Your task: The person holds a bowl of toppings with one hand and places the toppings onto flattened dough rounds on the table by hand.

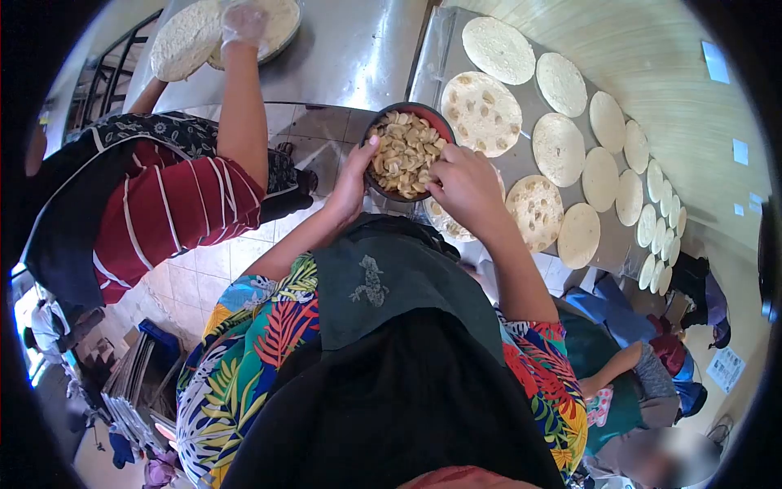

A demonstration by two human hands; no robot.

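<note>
My left hand grips the left side of a round bowl, dark outside and red inside. Sliced mushrooms fill it. At the bowl's right edge, the fingers of my right hand are bent together among the slices, pinching some. Just beyond that hand lies a pizza base dotted with mushroom slices. Another dotted base is to its right. A further base is partly hidden below the bowl and my right forearm.
Rows of pale pizza bases cover the metal table along the wall. On my left a co-worker's gloved hand is over bases on a steel counter. Other people stand at the right.
</note>
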